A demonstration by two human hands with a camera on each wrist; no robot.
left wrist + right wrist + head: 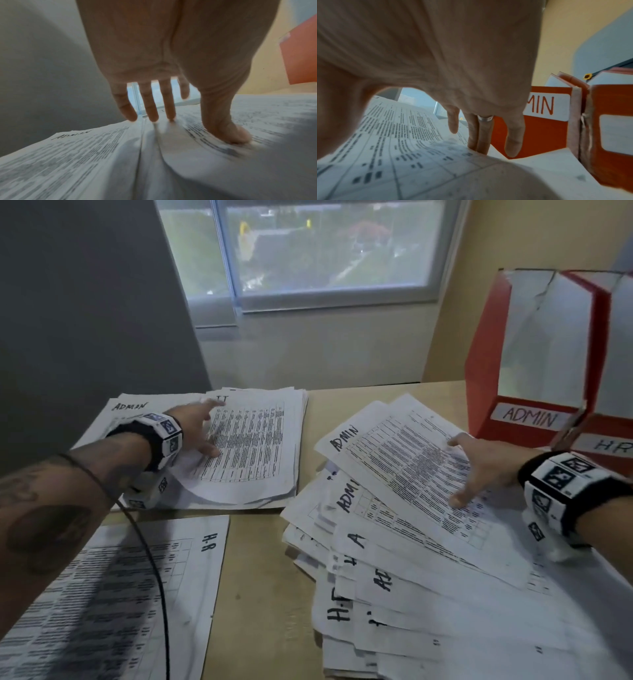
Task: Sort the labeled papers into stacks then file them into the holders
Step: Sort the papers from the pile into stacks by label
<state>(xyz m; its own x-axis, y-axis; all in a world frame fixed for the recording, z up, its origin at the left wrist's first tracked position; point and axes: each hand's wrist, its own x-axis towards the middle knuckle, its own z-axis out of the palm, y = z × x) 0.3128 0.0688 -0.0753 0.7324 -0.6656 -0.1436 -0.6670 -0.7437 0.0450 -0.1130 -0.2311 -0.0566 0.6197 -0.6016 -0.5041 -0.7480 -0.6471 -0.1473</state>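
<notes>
My left hand (212, 428) lies flat with straight fingers (152, 108) on the top sheet of the IT stack (253, 446) at the far left of the table. An ADMIN stack (130, 407) pokes out from under the IT stack's left side. An H.R stack (120, 594) lies near me on the left. My right hand (462, 470) rests spread on the top ADMIN sheet (404, 460) of the fanned unsorted pile (428, 594); its fingers (481, 135) reach the sheet's far edge. Red holders labeled ADMIN (486, 392) and H.R (602, 354) stand at the back right.
The wooden table (267, 594) shows bare between the left stacks and the pile. A black cable (150, 559) runs from my left wrist across the H.R stack. A grey panel (85, 302) stands behind the left stacks, a window (308, 251) behind the table.
</notes>
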